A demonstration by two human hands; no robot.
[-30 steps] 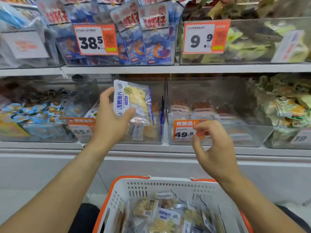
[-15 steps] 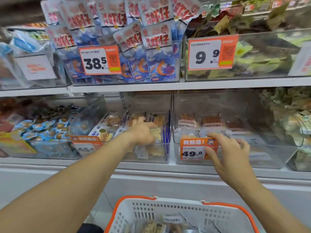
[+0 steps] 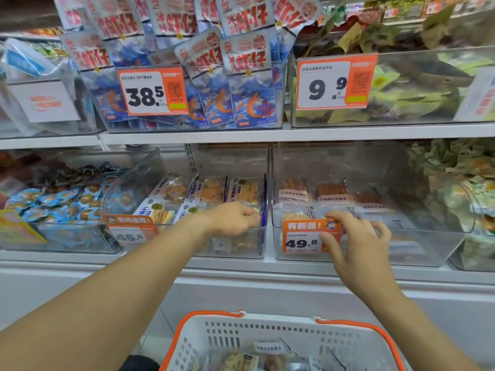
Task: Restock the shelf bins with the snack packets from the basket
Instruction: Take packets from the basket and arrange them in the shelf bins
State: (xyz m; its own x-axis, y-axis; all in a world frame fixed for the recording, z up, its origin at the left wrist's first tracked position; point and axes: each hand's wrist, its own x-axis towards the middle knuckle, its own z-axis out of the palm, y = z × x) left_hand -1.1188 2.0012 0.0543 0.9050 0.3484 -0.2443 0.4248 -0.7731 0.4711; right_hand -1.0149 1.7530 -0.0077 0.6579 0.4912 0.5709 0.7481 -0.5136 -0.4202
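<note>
the white shelf (image 3: 267, 135) is the landmark: clear bins sit on its upper board and under it. above it, a bin of blue shrimp packets (image 3: 241, 103) with a 38.5 tag, and to the right a bin of green leafy packs (image 3: 415, 89) tagged 9.9. under it, at the middle, the fish-slice bin (image 3: 235, 247) with a 45.8 tag holds snack packets (image 3: 214, 190) standing in rows; just right of it is the 49.8 bin (image 3: 401, 236) with reddish packets at its back, and far left a bin of small blue egg packs (image 3: 53, 202). well below the shelf, the white basket (image 3: 267, 336) with orange rim holds more packets. the left hand (image 3: 235, 218) reaches over the fish-slice bin's front wall, fingers curled down among the packets; whether it grips one, i cannot tell. the right hand (image 3: 356, 245) rests on the 49.8 bin's front rim, fingers hooked over it and thumb against the orange price tag (image 3: 302, 236), partly covering it.
</note>
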